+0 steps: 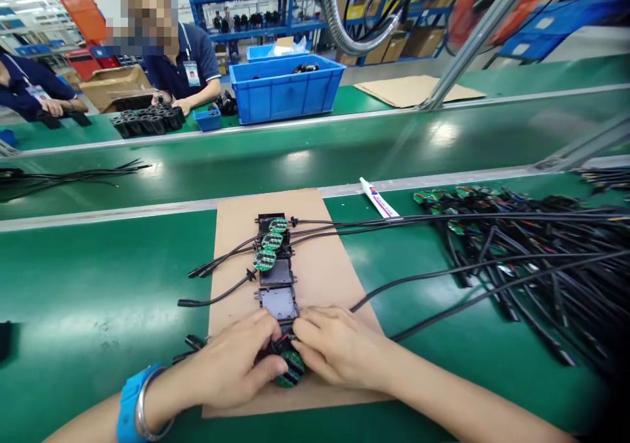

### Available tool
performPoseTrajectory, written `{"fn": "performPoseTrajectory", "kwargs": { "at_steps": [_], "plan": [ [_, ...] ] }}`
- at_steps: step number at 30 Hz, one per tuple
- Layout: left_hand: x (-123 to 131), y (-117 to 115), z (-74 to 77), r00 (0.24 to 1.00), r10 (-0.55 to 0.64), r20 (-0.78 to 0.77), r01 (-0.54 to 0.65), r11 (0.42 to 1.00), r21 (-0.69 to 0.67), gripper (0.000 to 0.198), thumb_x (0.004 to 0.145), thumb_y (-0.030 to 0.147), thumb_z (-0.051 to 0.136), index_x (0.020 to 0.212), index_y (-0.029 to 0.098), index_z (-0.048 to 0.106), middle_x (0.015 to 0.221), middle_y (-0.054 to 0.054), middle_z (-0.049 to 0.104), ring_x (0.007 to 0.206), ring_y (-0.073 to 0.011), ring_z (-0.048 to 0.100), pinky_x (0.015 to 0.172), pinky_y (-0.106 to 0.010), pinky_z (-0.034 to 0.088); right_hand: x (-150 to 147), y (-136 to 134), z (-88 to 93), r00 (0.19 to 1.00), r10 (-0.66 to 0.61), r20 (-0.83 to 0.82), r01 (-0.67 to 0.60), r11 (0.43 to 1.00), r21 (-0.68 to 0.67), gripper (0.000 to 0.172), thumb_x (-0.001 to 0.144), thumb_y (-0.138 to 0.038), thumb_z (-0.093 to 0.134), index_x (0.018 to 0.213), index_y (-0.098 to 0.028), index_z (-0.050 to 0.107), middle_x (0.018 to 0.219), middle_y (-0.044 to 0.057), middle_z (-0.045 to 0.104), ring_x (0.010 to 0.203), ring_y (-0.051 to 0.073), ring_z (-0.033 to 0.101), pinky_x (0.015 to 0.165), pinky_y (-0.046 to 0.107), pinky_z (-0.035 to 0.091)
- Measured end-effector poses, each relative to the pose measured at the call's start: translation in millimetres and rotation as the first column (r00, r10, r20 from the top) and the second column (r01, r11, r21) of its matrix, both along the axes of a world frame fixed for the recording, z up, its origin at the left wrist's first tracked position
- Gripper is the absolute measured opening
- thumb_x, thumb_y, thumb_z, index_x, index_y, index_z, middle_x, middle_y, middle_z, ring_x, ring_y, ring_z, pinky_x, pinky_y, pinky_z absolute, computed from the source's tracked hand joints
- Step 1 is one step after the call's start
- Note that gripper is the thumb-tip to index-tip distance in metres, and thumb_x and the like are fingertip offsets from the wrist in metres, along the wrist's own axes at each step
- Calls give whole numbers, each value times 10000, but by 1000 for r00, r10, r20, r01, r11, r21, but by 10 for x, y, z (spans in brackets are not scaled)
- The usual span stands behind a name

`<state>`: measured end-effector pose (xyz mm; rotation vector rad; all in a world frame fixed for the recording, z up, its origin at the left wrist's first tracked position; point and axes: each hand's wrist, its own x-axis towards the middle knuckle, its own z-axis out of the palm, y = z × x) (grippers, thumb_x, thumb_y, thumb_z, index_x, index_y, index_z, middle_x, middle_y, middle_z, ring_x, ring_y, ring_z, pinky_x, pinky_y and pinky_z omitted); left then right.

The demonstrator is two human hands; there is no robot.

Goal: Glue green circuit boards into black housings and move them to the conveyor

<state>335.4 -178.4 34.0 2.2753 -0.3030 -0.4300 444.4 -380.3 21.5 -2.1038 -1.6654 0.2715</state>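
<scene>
On a cardboard sheet [339,285], a row of black plastic housings [276,272] runs away from me. Three round green circuit boards [265,260] lie on the farther housings, with black cables reaching out to both sides. At the near end, both my hands are closed around a cable whose red wires show beside a round green circuit board [290,369]. My left hand [241,358] has its thumb against this board and its fingers at the housing edge. My right hand [339,344] pinches the cable close to the wires. The fingers partly hide the nearest housing.
A pile of black cables [522,253] with green boards covers the right of the table. A white tube [378,198] lies behind the sheet. Across a green conveyor [315,157] stand a blue bin [288,92] and a co-worker [197,56]; another person sits farther left.
</scene>
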Motion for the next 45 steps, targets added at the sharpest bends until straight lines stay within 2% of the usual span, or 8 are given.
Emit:
{"fn": "performPoseTrajectory", "kwargs": {
  "at_steps": [6,9,17,21,27,32,40,45],
  "plan": [
    [6,172,139,980,177,88,-182,982,49,184,980,355,379,994,217,499,955,-32,604,860,-193,567,751,-307,434,373,-73,189,920,-131,-370,156,987,40,294,791,-355,669,948,-194,480,876,19,567,748,149,523,662,256,421],
    [28,255,77,966,224,128,-243,957,161,196,969,318,391,1082,219,517,1062,-58,633,957,-233,604,816,-361,457,455,-81,106,938,-168,-302,188,981,37,44,864,-174,500,827,-186,479,801,18,550,706,142,505,655,263,414],
    [138,248,-169,943,145,299,-278,839,468,195,942,321,471,1026,186,585,1021,-100,624,950,-286,598,817,-436,494,440,-56,-167,991,-129,35,128,991,25,147,899,-113,419,815,-157,531,811,73,553,803,200,471,731,338,418],
    [51,297,-124,912,109,396,-276,876,394,234,946,322,474,1114,180,552,1080,-120,580,992,-281,558,833,-434,479,375,-178,-25,985,-134,112,134,991,14,157,897,-142,434,816,-157,567,813,85,550,803,215,446,742,372,404],
    [-227,413,-67,951,-150,270,67,953,294,137,944,305,504,1040,224,558,922,-49,617,839,-210,561,752,-344,466,137,-423,95,987,-31,-156,25,999,-45,63,878,-161,490,865,-182,548,835,52,547,798,188,468,745,339,412],
    [-342,441,-85,928,-18,371,-86,962,260,128,955,207,464,1053,207,547,898,-47,617,787,-174,581,689,-289,471,76,-466,-4,983,-55,-176,64,997,46,156,939,-154,406,840,-174,525,787,46,516,744,168,442,674,302,394],
    [-329,327,-164,951,-72,301,-78,886,456,235,961,227,389,812,184,566,796,-61,593,713,-204,567,626,-332,479,17,-460,-167,994,-108,1,108,994,-8,221,896,-92,366,737,-171,498,755,56,479,699,176,407,626,306,369],
    [-283,404,-54,957,-22,289,-101,909,403,193,939,321,465,863,194,589,828,-60,597,735,-201,572,629,-320,483,136,-458,27,994,-110,-8,109,994,-23,194,889,-152,438,731,-180,546,759,54,511,718,180,452,643,304,391]
  ]
}}
